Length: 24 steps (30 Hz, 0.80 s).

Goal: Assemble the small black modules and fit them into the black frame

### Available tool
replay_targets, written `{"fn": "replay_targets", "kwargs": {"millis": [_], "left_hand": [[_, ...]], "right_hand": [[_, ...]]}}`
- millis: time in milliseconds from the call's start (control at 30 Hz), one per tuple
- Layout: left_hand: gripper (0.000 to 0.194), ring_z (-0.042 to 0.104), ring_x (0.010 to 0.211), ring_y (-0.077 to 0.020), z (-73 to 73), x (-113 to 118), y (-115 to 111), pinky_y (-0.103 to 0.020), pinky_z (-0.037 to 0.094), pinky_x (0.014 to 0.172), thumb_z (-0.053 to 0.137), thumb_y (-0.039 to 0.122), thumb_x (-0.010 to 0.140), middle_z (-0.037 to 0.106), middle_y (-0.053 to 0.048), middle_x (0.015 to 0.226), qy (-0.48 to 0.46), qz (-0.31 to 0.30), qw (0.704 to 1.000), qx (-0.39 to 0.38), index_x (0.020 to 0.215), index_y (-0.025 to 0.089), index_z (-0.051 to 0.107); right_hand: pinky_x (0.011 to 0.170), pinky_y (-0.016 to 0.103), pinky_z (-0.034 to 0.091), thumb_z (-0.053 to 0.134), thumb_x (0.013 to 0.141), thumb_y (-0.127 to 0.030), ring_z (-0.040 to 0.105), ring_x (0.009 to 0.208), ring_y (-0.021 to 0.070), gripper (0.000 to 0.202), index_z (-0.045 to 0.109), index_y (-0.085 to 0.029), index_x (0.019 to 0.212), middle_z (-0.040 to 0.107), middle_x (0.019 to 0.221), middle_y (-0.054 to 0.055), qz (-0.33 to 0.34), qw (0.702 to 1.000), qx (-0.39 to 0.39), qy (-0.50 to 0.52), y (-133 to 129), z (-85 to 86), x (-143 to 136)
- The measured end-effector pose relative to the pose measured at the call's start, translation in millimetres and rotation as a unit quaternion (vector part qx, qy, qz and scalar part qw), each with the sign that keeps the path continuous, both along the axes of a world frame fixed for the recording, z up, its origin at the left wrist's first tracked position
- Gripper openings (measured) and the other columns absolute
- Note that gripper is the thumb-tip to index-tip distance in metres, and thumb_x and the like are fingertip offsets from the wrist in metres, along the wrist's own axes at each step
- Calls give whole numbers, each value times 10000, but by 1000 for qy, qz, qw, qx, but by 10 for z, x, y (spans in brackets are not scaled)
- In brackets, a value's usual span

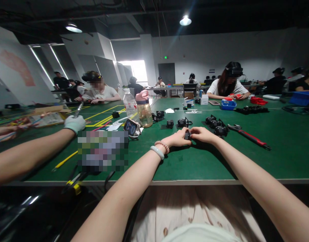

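Note:
Above the green table, my left hand (178, 137) and my right hand (202, 134) meet with closed fingers around a small black part (187, 135). My fingers cover much of it, so its exact kind cannot be made out. Just beyond my hands lie more black parts, one of them a black piece with a loop (182, 122). A cluster of black parts (217, 125) sits beside my right hand. Further right rests an adjustable wrench (250, 136) with a red and black handle.
A drink bottle with a pink lid (144, 109), a clear bottle (129, 102) and a small display showing digits (132, 128) stand left of my hands. A co-worker's gloved hand (75, 124) holds a tool at left. A blue bin (228, 104) stands across the table (278, 164).

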<state>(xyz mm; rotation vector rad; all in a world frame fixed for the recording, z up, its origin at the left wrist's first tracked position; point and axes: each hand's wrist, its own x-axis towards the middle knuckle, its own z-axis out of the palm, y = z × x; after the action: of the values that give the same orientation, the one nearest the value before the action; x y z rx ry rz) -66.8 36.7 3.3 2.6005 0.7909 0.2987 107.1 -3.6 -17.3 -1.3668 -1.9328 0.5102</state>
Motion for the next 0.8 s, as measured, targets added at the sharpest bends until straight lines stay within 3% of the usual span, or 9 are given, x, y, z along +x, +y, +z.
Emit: {"fn": "replay_targets", "kwargs": {"millis": [800], "left_hand": [[582,492,844,-174,21,-12,-25,-272,400,724,557,400,605,487,-50,986,-3,-2,1000,-11,1101,183,343]], "right_hand": [[685,233,418,506,685,-249,542,726,133,240,602,-136,874,614,814,27,7,1000,-15,12,7,0,3]]}}
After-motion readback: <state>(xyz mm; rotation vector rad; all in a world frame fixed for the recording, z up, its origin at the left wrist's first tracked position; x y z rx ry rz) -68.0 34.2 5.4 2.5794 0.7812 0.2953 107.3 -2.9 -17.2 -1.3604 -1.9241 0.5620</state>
